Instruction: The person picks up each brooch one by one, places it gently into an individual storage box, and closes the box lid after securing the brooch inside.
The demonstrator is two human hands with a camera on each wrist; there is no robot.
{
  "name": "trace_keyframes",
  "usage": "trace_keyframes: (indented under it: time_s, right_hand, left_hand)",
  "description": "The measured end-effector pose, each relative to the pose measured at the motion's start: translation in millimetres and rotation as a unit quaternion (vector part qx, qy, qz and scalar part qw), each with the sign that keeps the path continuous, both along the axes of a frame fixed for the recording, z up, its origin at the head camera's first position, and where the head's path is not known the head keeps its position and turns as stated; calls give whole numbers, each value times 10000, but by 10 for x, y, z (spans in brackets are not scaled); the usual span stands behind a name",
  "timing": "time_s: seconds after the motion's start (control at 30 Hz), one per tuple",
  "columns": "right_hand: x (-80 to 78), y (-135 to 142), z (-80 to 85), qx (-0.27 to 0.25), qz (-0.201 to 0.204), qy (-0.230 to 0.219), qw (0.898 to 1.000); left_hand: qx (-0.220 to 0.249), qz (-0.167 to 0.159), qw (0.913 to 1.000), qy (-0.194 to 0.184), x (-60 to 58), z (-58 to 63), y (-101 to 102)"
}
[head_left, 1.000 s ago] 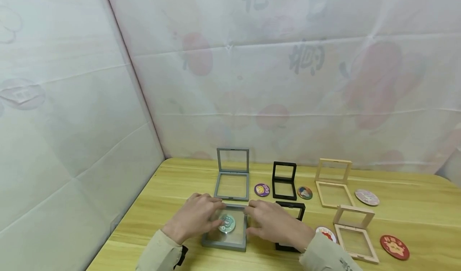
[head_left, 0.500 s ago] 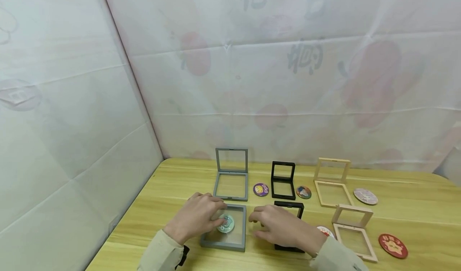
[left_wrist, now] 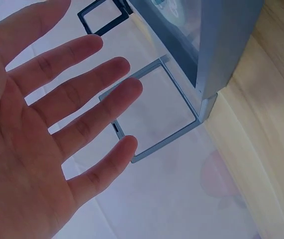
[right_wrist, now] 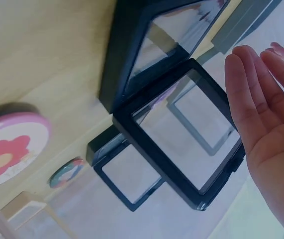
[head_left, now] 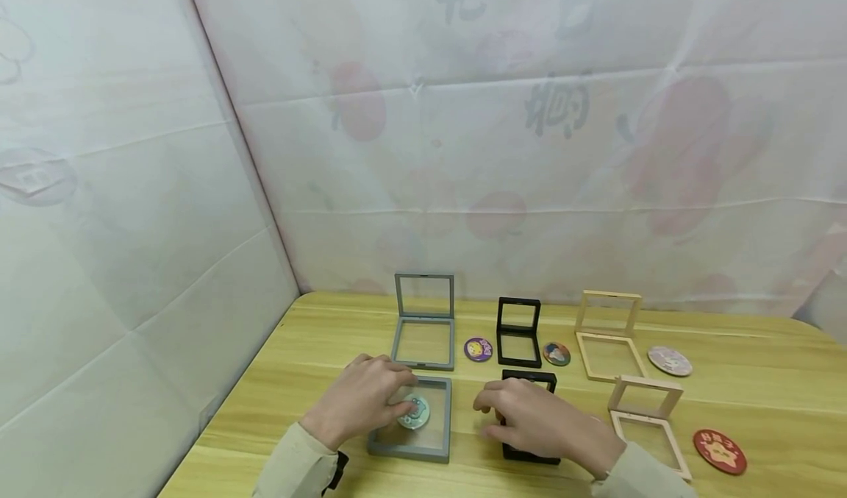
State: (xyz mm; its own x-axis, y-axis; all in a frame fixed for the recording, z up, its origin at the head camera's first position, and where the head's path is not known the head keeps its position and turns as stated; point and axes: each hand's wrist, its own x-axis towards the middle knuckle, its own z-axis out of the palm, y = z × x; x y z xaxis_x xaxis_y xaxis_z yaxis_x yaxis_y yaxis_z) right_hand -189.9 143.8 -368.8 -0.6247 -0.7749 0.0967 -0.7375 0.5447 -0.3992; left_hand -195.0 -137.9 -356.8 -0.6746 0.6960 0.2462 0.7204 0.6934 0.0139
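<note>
My left hand (head_left: 364,395) hovers over the left side of a grey floating display frame (head_left: 410,452) lying flat near me. Inside this frame's clear film shows a mint-green round badge (head_left: 418,415). The left wrist view has the fingers spread and apart from the frame (left_wrist: 226,45). My right hand (head_left: 529,417) is over a black display frame (head_left: 529,375), partly hiding it. In the right wrist view, that black frame (right_wrist: 154,154) stands with its lid raised, beside loosely extended fingers that hold nothing. Whether they touch it is unclear.
Behind are an opened grey frame (head_left: 454,343), a purple badge (head_left: 478,349), a small black frame (head_left: 519,365) and a multicoloured badge (head_left: 556,353). To the right stand two beige frames (head_left: 609,293) (head_left: 645,380), a pale badge (head_left: 670,360) and a red badge (head_left: 720,451). A flower badge (right_wrist: 15,149) is mostly hidden.
The right hand has left the near grey frame's right edge and moved right, over the near black frame. The left hand stays in about the same place.
</note>
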Motion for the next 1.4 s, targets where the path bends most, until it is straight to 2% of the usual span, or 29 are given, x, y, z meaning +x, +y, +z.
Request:
trace_keyframes:
  time_s: [0.4,0.67,1.1,1.3,1.4]
  right_hand:
    - [23,207,-51,-482,89,143,9987]
    - [37,328,-54,-531,11,141,9985]
    - [57,551,-115,-739,32,664,9950]
    - [91,707,-108,-750,-188,550,9955]
    - [103,772,-85,-710,-392,243,9964]
  left_hand:
    - [47,-126,9999,10,-17,0,40]
    - [62,-171,9998,7,-8,9,59]
    - [59,-216,9997,81,19,7,105]
    - [78,-260,9995,165,25,17,149]
    - [54,-296,9994,177,19,18,176]
